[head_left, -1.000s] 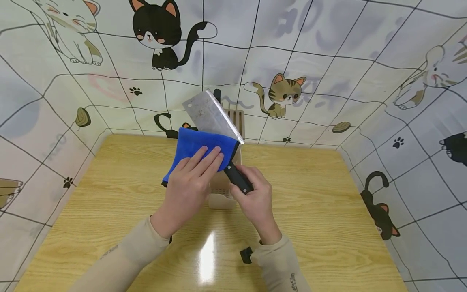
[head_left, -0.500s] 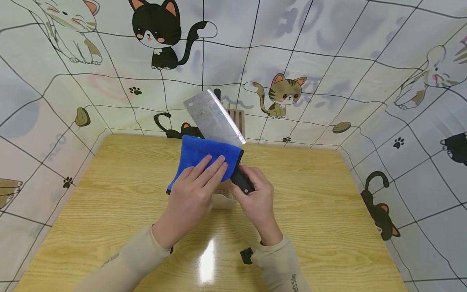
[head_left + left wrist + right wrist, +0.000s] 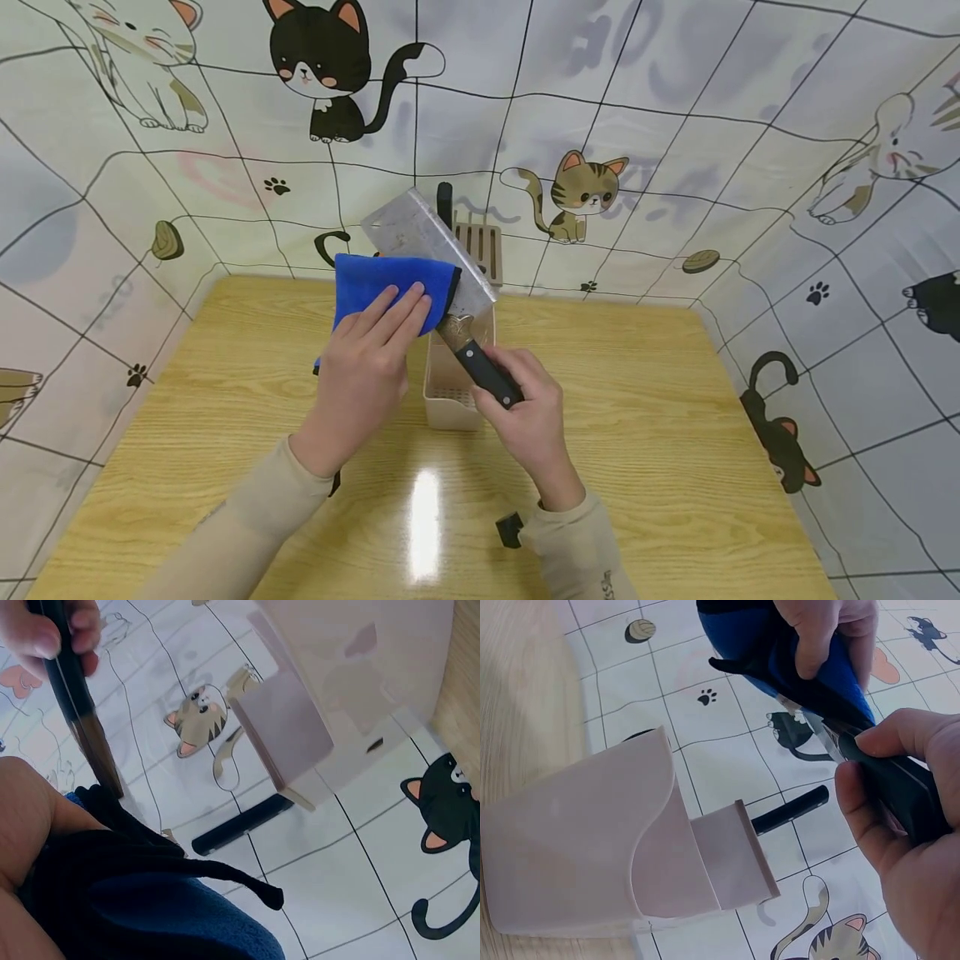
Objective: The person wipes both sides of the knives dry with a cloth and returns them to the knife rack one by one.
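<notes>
My right hand (image 3: 528, 408) grips the black riveted handle of a cleaver (image 3: 471, 298). Its wide grey blade slants up to the left, above the table. A blue cloth (image 3: 375, 279) with black edging is folded over the blade, hiding part of it. My left hand (image 3: 363, 367) holds this cloth against the blade, fingers laid over its upper side. In the right wrist view the left thumb shows on the cloth's near face, with the dark cleaver handle (image 3: 900, 784) in the right hand. A patterned bronze-coloured collar shows between handle and blade.
Behind and below the cleaver, a beige holder (image 3: 453, 414) stands on the wooden table (image 3: 637, 400). A black handle (image 3: 445, 204) and a slotted beige insert (image 3: 491, 250) rise at its back. Cat-printed sheeting (image 3: 675, 125) encloses the table's back and sides.
My left hand slid the cloth down toward the handle, then back up and left along the blade, baring the collar and lower blade. The right hand keeps its grip, the cleaver shifting slightly.
</notes>
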The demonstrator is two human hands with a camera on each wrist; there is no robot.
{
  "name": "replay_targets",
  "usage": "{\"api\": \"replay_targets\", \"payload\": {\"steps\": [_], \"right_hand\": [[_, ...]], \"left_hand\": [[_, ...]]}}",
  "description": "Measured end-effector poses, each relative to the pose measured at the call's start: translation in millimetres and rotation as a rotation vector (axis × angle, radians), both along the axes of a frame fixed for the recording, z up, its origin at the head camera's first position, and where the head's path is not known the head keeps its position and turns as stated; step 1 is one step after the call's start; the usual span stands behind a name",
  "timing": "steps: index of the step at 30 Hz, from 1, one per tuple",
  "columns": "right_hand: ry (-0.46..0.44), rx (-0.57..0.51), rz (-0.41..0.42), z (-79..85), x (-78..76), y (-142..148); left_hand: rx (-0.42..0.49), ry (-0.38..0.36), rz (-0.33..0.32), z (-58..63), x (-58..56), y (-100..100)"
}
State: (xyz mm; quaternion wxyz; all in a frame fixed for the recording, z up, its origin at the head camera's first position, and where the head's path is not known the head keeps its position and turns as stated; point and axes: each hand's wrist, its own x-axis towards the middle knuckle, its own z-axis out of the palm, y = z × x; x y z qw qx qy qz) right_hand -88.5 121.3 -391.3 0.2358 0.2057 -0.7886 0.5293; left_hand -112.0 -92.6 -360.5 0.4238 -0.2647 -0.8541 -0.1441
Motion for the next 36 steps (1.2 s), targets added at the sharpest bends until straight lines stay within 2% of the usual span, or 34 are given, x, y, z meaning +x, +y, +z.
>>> {"api": "replay_targets", "payload": {"steps": [14,20,25,30,36], "right_hand": [[0.021,0.004,0.043,-2.9,3.0,8.0],[0.025,-0.006,0.053,-4.0,5.8,13.9],[-0.017,-0.053,0.085,-5.5,8.1,17.0],[-0.081,-0.120,0.158,-7.9,9.1,20.3],[-0.171,-0.240,0.315,-11.5,7.5,25.6]], "left_hand": [[0.052,-0.028,0.081,10.1,-21.7,-22.5],[0.072,-0.039,0.096,15.1,-27.3,-30.4],[0.133,-0.055,0.100,17.7,-28.9,-33.4],[0.185,-0.066,0.088,19.3,-28.7,-31.7],[0.227,-0.054,0.056,25.3,-29.9,-26.7]]}}
